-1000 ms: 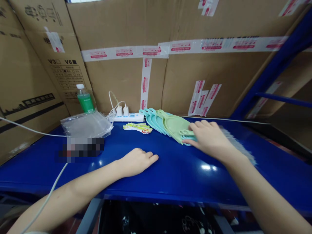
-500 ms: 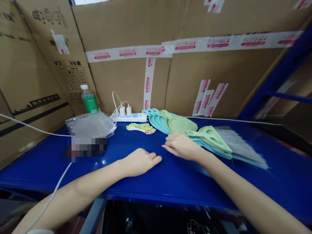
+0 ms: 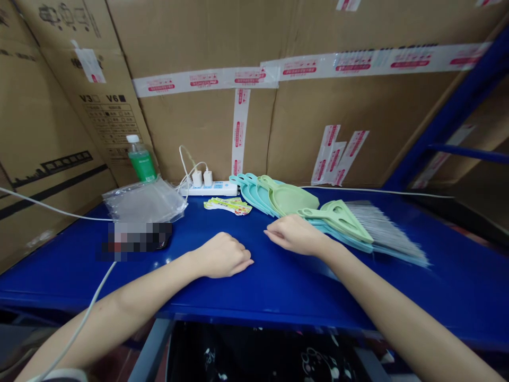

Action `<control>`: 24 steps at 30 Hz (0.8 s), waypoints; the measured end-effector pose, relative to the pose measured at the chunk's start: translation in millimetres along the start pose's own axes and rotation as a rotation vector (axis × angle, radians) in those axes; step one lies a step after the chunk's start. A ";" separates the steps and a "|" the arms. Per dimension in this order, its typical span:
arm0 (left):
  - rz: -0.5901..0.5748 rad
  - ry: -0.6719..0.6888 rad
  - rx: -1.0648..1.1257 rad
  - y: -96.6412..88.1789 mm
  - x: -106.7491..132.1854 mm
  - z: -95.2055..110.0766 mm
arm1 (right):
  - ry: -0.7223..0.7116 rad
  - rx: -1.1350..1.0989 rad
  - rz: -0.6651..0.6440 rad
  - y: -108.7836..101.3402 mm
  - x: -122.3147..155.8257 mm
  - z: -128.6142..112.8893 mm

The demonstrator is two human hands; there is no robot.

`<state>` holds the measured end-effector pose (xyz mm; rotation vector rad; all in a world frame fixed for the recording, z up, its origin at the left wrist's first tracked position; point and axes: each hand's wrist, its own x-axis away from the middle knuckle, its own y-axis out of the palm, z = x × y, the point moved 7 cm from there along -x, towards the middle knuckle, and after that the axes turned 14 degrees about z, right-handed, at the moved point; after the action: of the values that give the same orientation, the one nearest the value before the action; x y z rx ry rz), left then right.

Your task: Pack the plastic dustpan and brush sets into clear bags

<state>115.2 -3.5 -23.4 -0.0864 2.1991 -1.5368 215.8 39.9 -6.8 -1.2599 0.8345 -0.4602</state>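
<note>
My left hand point(image 3: 223, 255) rests on the blue table point(image 3: 278, 281) with its fingers curled under, and nothing shows in it. My right hand point(image 3: 296, 234) lies palm down just right of it, fingers together and pointing left, holding nothing. Right behind my right hand lies a stack of green and teal hand brushes point(image 3: 358, 225) with pale bristles pointing right. Further back sits a fanned stack of green and teal dustpans point(image 3: 274, 195).
A pile of clear plastic bags point(image 3: 145, 201) lies at the left, with a green bottle point(image 3: 140, 160) behind it. A white power strip point(image 3: 207, 187) with chargers sits by the cardboard wall, printed cards point(image 3: 227, 205) in front. A white cable point(image 3: 79, 323) crosses the table's left edge.
My right hand has drawn back leftward from the brush handles to the bare table near my left hand. My left hand's fingers have curled in. The brushes now lie uncovered.
</note>
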 end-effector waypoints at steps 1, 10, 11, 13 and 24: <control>0.014 -0.009 0.007 0.1 0.4 -1.4 | 0.011 0.004 0.006 -0.9 0.0 1.8; -0.005 -0.023 0.031 4.1 1.0 -3.2 | 0.115 0.018 -0.065 5.3 -0.9 10.7; -0.010 -0.021 0.033 3.9 0.9 -3.1 | 0.120 -0.001 -0.066 5.7 -0.6 10.9; -0.018 -0.023 0.039 3.4 0.9 -3.3 | 0.135 -0.047 -0.064 6.0 0.3 11.5; 0.000 -0.028 0.075 0.6 0.9 -3.2 | 0.050 -0.090 -0.003 5.4 0.7 7.7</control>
<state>113.3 -0.7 -23.3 -0.0838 2.1174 -1.6059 221.4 45.8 -11.6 -1.3365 0.9041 -0.4623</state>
